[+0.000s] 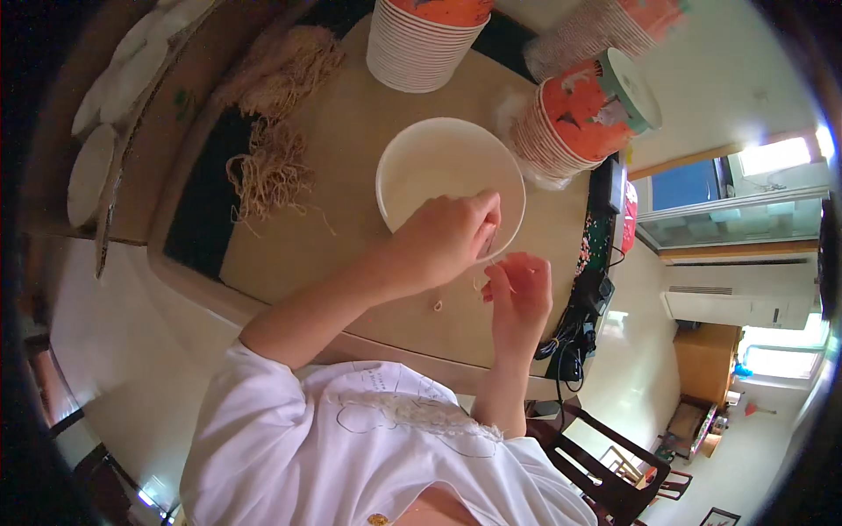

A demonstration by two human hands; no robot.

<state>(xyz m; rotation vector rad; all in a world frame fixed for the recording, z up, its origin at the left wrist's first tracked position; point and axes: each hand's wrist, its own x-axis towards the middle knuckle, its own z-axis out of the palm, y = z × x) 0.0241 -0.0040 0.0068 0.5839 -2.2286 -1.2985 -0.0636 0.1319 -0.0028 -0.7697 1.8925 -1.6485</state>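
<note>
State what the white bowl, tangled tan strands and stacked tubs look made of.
White bowl: probably coated paper, smooth, from its even wall and thin rim; plastic is possible.
Tangled tan strands: dry-looking fibre, matt, from thin curling ends; exact kind unclear.
Stacked tubs: likely coated paper, smooth, from printed orange walls and pale rims.

From the wearer's head, one wide fisheye view looks steeply down, close over the hands (452, 230) and worktop (346, 167), reaching the floor (633, 346) at right.
</note>
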